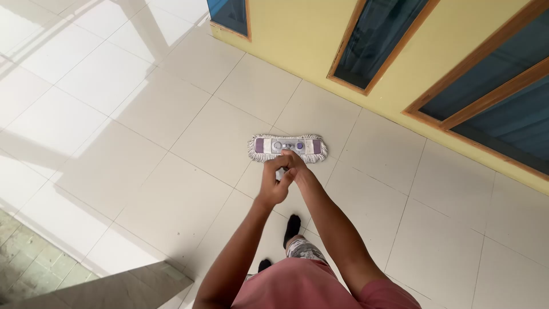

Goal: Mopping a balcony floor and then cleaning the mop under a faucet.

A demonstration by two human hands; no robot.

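1. Nearest the camera, at the bottom edge, a pink shirt and patterned shorts show, with two feet in dark socks planted on the pale tiled floor.
2. Just ahead, both bare arms reach forward and meet at the middle of the view. The left hand is wrapped in a closed grip around the mop handle, which is seen almost end-on and mostly hidden by the hands.
3. Touching it and slightly further out, the right hand is also curled shut around the same handle, so the two grips sit stacked one above the other.
4. Beyond the hands, the flat mop head lies on the floor, a long rectangle with a white fringe, a grey plate and purple patches. It sits crosswise to the person, near the wall.
5. To mop well from this stance, it seems wise to keep both hands firm, hold the head flat on the tiles, and move it evenly along the wall.
6. Furthest away, a yellow wall runs diagonally, set with dark windows in wooden frames. Sunlight and shadows fall across the tiles on the left.
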